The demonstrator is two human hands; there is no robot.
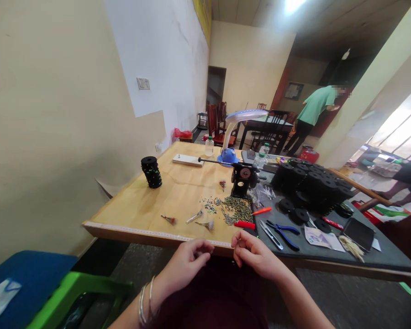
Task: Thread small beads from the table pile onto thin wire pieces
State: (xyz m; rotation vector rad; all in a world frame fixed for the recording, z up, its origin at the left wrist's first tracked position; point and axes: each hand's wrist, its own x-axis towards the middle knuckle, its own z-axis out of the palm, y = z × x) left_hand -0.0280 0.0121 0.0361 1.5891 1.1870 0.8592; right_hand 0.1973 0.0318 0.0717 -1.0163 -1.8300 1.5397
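Observation:
My left hand (192, 261) is at the table's front edge, its fingers curled in with the thumb close to them. Opposite it, my right hand (255, 257) has its thumb and fingers pinched together. Whatever they hold, if anything, is too small to make out. Just beyond them lie several small tufted pieces, among them a pale one (207, 225) and a reddish one (169, 220). A pile of small metallic pieces (239, 210) spreads beside tiny coloured beads (209, 204). Right of my right hand are a red-handled tool (245, 225), tweezers (271, 235) and blue-handled pliers (284, 232).
A black clamp-like device (241, 176) with a long rod stands behind the pile, near a blue desk lamp (228, 155). Stacked black foam spools (151, 172) stand at left; many more (301, 178) crowd the right. A green stool (71, 297) is left below. Someone (317, 107) bends over in the background.

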